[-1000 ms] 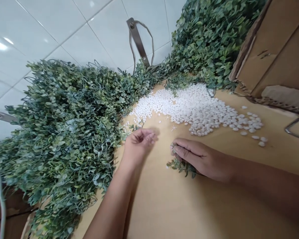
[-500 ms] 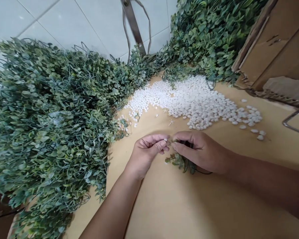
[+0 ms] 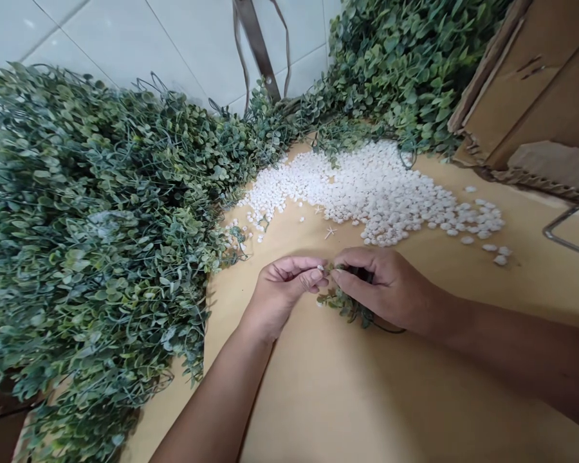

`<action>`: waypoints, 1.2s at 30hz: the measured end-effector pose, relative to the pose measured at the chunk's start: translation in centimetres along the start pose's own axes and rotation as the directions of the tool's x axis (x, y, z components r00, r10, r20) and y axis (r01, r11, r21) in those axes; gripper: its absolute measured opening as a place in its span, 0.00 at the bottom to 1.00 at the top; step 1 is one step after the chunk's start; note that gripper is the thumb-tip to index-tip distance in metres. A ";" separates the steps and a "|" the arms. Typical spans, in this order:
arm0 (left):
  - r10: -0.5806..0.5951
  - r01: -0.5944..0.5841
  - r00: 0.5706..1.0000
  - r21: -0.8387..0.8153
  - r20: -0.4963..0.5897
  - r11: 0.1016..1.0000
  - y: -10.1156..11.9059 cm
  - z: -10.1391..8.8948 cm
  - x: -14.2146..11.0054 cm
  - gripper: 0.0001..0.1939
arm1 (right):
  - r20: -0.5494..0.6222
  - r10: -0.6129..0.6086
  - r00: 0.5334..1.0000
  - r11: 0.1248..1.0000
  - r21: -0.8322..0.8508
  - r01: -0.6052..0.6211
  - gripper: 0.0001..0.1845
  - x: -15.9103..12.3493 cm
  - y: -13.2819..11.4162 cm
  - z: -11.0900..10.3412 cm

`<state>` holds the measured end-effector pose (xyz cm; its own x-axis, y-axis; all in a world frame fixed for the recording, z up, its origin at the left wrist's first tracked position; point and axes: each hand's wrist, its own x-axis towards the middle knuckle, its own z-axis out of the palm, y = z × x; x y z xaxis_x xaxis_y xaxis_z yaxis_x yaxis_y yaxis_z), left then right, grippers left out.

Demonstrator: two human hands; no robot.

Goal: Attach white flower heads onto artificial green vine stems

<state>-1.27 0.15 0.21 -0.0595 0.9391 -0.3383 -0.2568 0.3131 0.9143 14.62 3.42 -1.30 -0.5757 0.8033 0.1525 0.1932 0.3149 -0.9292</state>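
Observation:
My left hand pinches a tiny white piece between thumb and forefinger; it looks like the small white flowers in the pile. Opposite it, almost fingertip to fingertip, my right hand is closed on an artificial leafy sprig. The sprig's green leaves hang below the right fingers, and a thin dark stem shows under the palm. Part of the sprig is hidden by that hand. Beyond both hands, a pile of small white flowers spreads over the tan tabletop.
A big heap of artificial greenery fills the left side. More greenery stands at the back right, beside a torn cardboard box. A bent metal rod lies at the right edge. White tiled wall rises behind.
The view has shifted slightly. Both hands keep their grips, with the fingertips still close together and the sprig barely moved.

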 end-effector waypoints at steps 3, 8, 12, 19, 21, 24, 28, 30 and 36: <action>0.009 -0.009 1.000 0.000 0.004 1.000 -0.1 0.0 0.0 0.12 | -0.011 0.005 1.000 1.000 0.002 -0.005 0.14 0.0 0.0 0.0; 0.012 -0.012 0.999 -0.011 0.032 1.000 -0.1 0.0 0.1 0.12 | -0.014 -0.012 1.000 1.000 0.010 0.013 0.14 0.0 -0.1 0.0; 0.013 -0.013 0.999 -0.016 0.030 1.000 -0.1 0.1 0.1 0.12 | -0.013 -0.025 1.000 1.000 0.000 0.025 0.14 0.1 -0.1 0.0; 0.010 -0.010 1.000 -0.011 0.010 1.000 0.0 0.2 0.2 0.13 | -0.018 -0.050 0.999 0.999 0.010 0.050 0.13 0.0 0.1 0.1; 0.009 -0.008 1.000 -0.007 0.010 1.000 0.0 0.2 0.2 0.13 | -0.023 -0.053 0.998 0.999 0.012 0.053 0.13 0.0 0.1 0.1; 0.006 -0.006 1.000 -0.008 0.014 1.000 0.1 0.2 0.2 0.13 | -0.027 -0.058 0.998 0.998 0.004 0.058 0.13 0.0 0.1 0.1; 0.004 -0.004 1.000 -0.008 0.018 1.000 0.1 0.2 0.2 0.13 | -0.029 -0.052 0.998 0.999 -0.015 0.052 0.13 0.0 0.0 0.2; 0.007 -0.006 1.000 -0.009 0.018 1.000 0.0 0.2 0.2 0.13 | -0.027 -0.045 0.999 0.999 -0.023 0.044 0.13 0.0 0.0 0.2; 0.010 -0.010 1.000 -0.016 -0.009 1.000 -0.1 0.3 0.2 0.13 | -0.020 -0.037 0.999 0.998 -0.060 0.036 0.13 0.1 0.1 0.4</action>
<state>-0.93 0.38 0.11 -0.0703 0.9409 -0.3313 -0.2713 0.3016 0.9140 14.28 3.33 -1.47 -0.5665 0.8011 0.1934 0.2198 0.3731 -0.9014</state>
